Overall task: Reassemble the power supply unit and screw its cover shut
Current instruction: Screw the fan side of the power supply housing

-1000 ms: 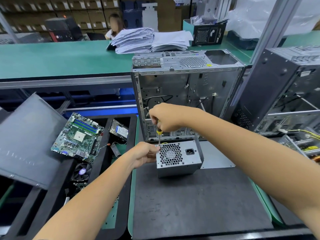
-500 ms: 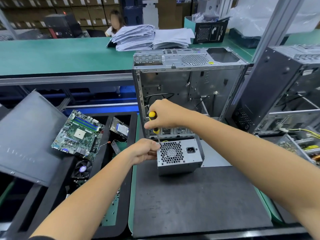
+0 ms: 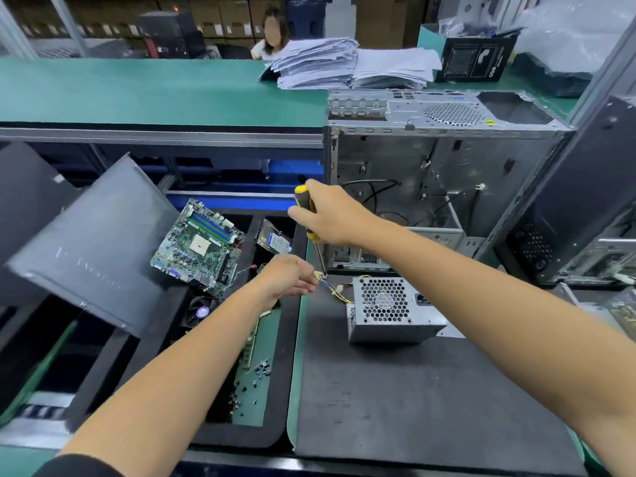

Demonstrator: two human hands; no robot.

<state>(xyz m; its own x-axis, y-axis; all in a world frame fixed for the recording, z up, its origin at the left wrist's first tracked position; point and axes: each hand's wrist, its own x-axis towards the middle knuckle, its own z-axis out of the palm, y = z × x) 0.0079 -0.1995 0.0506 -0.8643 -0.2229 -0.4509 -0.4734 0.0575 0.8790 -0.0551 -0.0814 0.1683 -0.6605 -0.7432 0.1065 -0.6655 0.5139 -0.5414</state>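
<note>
Gripping screwdriver (image 3: 311, 224), wires (image 3: 331, 287): both hands.

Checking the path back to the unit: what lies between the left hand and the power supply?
In the head view, a bundle of yellow and black wires runs from the left hand across the dark mat to the power supply.

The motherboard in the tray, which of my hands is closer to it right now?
Left. Your left hand hovers just right of the motherboard, pinching the power supply's wires. Your right hand is farther right and higher, gripping the screwdriver.
</note>
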